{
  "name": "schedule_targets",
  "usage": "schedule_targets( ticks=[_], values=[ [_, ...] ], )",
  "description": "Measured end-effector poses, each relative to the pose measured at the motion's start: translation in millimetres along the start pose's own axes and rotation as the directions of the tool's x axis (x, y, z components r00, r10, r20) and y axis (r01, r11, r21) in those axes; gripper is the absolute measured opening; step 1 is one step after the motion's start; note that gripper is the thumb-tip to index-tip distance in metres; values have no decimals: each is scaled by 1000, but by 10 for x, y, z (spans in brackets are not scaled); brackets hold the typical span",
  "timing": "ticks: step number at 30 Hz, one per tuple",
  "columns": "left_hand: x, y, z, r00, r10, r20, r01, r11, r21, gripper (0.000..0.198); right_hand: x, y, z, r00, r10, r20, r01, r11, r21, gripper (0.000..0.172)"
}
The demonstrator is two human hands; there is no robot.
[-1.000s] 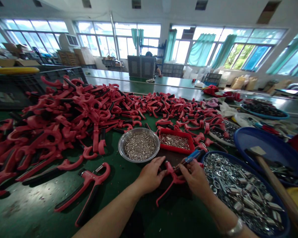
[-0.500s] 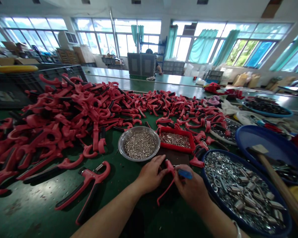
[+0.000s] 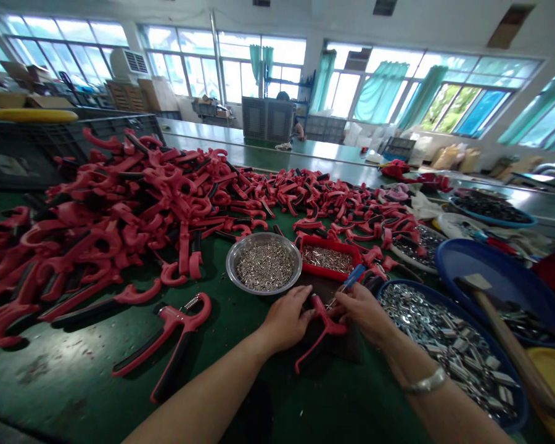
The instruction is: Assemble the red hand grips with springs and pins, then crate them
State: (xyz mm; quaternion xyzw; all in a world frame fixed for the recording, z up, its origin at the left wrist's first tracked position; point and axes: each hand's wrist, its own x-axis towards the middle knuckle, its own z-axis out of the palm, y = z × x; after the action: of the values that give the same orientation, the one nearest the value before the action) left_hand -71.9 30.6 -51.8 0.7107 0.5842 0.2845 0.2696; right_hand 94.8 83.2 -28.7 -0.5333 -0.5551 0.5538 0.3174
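My left hand point(image 3: 287, 319) is closed on the top of a red hand-grip part point(image 3: 321, 330) that lies on the green table, its leg pointing toward me. My right hand point(image 3: 363, 310) grips a small blue-handled tool point(image 3: 351, 279) whose tip meets the red part's head. Just beyond my hands stand a round steel bowl of small metal pieces point(image 3: 264, 264) and a red tray of pins point(image 3: 327, 258). A finished red and black hand gripper with a spring point(image 3: 169, 342) lies to the left.
A large heap of red and black handle parts point(image 3: 134, 203) fills the table's left and middle. Blue basins point(image 3: 504, 271) with washers and springs stand at right, a hammer point(image 3: 509, 339) resting across them. A person sits far off by the windows.
My right hand turned the blue-handled tool from lying flat over the part to pointing up and away. The view shifted slightly. My left hand stayed on the red part.
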Motion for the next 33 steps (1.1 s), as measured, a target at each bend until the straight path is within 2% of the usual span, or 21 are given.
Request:
schedule_targets(
  ticks=[9,13,15,17,20,23,25,27,31,33],
  values=[
    [10,-12,-18,1000,13,9,-13,1000,-2,49,16,29,-31,999,9,49,-13,997,80,27],
    [37,-37,-22,998,50,24,-51,999,4,48,-83,-30,79,963,5,270,-18,999,44,27],
    [47,-57,-25,998,65,24,-65,998,-15,49,-160,-54,111,946,-27,323,30,1000,-6,25],
    [51,-75,-27,998,63,21,-62,997,-42,50,-233,-51,80,967,-67,246,83,995,-56,23],
    [53,-89,-34,998,54,39,-52,997,-50,51,-313,2,-54,992,-113,52,118,988,-98,24],
    [53,-83,-42,999,36,41,-34,999,-39,53,-365,57,-162,977,-198,-78,193,979,-65,38],
    [50,-72,-48,999,25,44,-23,999,-39,54,-385,65,-169,961,-262,-90,263,965,5,45],
    [48,-61,-54,999,16,52,-14,999,-44,54,-388,40,-132,954,-287,-85,295,949,113,38],
    [48,-47,-67,998,1,60,3,998,-68,55,-344,-93,9,960,-266,-85,276,856,437,22],
    [51,-49,-65,998,-7,65,12,997,-76,56,-304,-164,85,965,-257,-48,242,808,538,31]
  ],
)
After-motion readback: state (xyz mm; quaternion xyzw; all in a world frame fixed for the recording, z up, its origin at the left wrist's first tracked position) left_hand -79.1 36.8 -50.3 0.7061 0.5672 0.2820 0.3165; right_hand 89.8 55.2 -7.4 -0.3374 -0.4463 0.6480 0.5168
